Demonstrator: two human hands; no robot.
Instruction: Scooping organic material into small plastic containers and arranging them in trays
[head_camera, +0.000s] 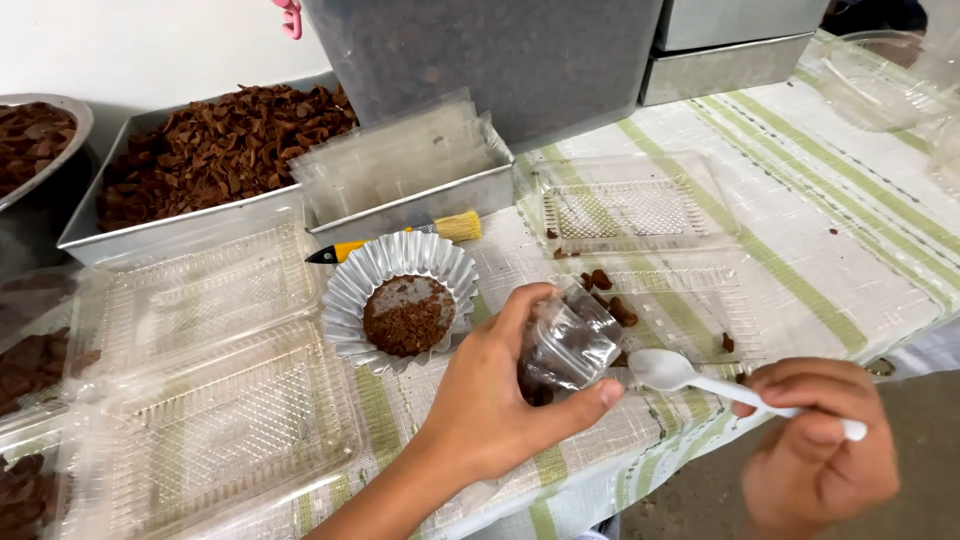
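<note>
Head view shows a fluted foil cup of brown crumbs on the striped surface, beside a metal tray heaped with brown flakes. Left hand has its grip clamped around a small clear plastic cup, tilted, with dark bits inside. Right hand pinches a white plastic spoon, its empty bowl just beside the cup's mouth.
</note>
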